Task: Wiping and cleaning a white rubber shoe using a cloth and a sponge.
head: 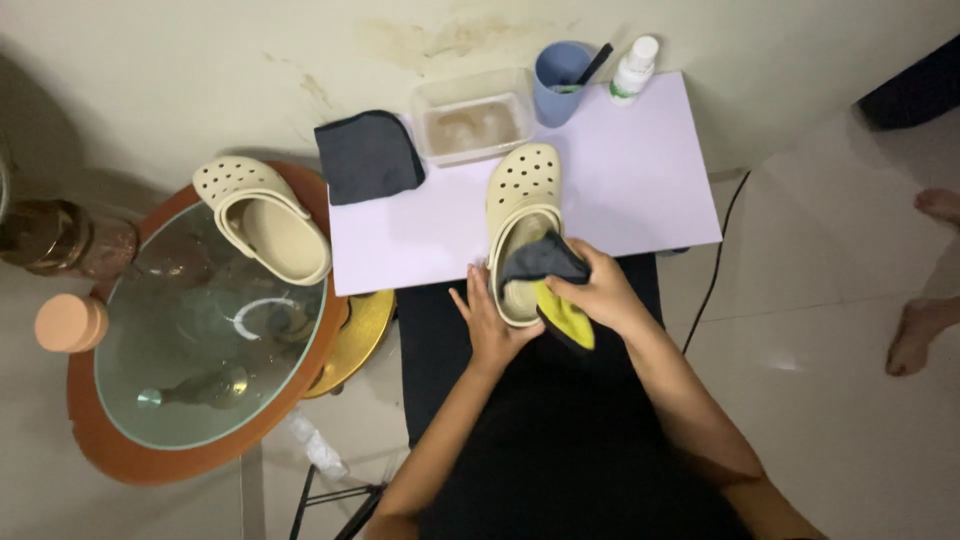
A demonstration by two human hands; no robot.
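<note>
Head view showed the right hand [603, 293] closed on a grey-and-yellow cloth [548, 280], pressing it into the heel of a cream clog [522, 215]. The left hand [489, 325] lay flat beside the clog's heel, fingers extended, steadying it. The clog rested on a white sheet [640, 170] over a dark table [440, 340], against a stained wall. Beyond it stood a clear tub [472, 115], a blue cup [560, 72], a white bottle [633, 68] and a folded grey cloth [368, 155]. A second clog [262, 217] lay on a round glass table [200, 330].
</note>
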